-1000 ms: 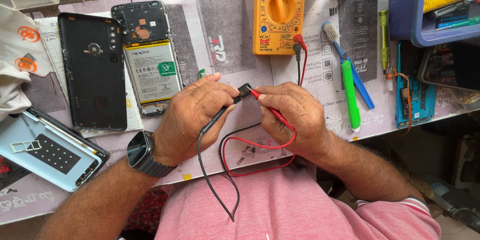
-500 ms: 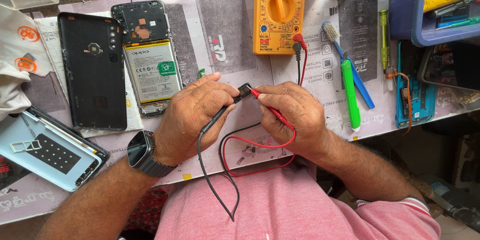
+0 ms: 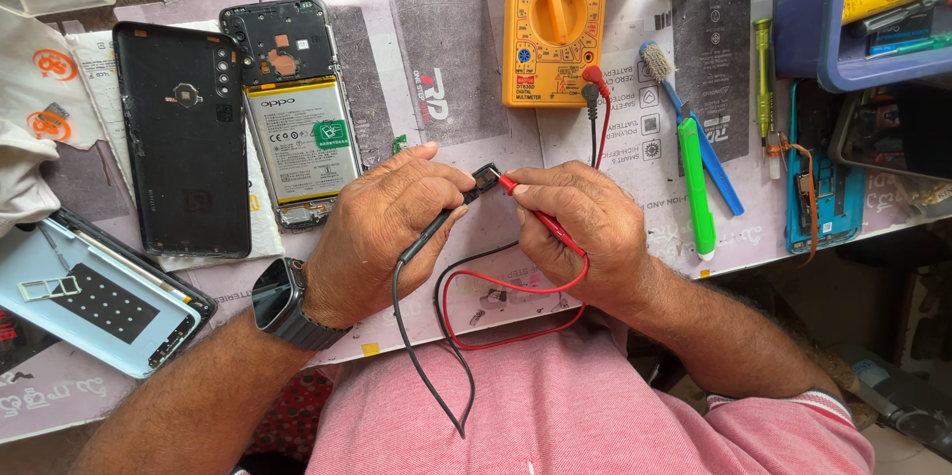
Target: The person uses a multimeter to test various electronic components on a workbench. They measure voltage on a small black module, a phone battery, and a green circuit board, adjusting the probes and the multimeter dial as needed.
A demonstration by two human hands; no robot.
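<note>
— Two hands meet at the middle of the bench, and nothing has shifted from a second ago: same pose, same spot. What do they hold?

— Left hand (image 3: 382,232) is closed around the black probe with its black lead (image 3: 436,227); right hand (image 3: 585,227) is pinched shut on the red probe with its red lead (image 3: 540,222). Both tips press on a small dark component (image 3: 486,178), held between the fingertips just near of the yellow digital multimeter (image 3: 553,19).

— So the contact is being held steady?

— It looks so to me — the hands stay put while the meter's display sits far of them.

— Anything crowding them?

— An opened black smartphone with a white battery (image 3: 293,108) lies just left, beside its black back cover (image 3: 183,138); a light-blue phone shell (image 3: 94,296) sits near left. Right of the hands lie a green-handled tool (image 3: 696,187) and a blue-handled brush (image 3: 694,123). The leads loop toward the pink shirt (image 3: 585,406) — nothing blocks the probes.
</note>
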